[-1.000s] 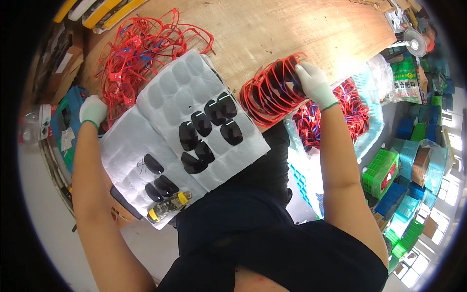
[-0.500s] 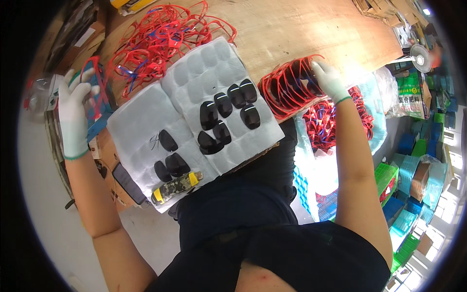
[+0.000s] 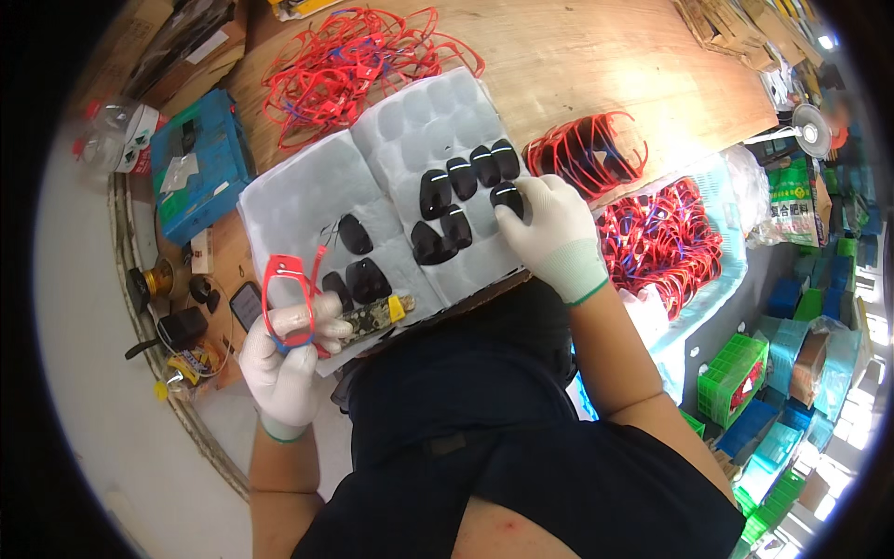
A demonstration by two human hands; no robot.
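Note:
My left hand (image 3: 293, 363), in a white glove, grips a red spectacle frame (image 3: 287, 298) with a blue lower edge, above the near left part of the padded board. My gloved right hand (image 3: 551, 228) pinches a dark sunglass lens (image 3: 506, 197) at the board's right side, the fingertips partly hiding it. Several more dark lenses (image 3: 435, 194) lie on the white padded board (image 3: 312, 191), a few of them overlapping on its left half. Beside my left fingers rests a camouflage-patterned tool handle (image 3: 372, 319) with yellow ends, partly covered.
A tangled pile of red frames (image 3: 349, 70) lies at the far left. A row of red frames with dark lenses (image 3: 587, 154) stands right of the board. Below it is a light-blue basket (image 3: 736, 233) of red frames. A blue box (image 3: 197, 168) and a phone (image 3: 246, 306) are at left.
My left hand has come from the blue box down to the board with a red frame. My right hand has left the row of frames and moved left onto a lens.

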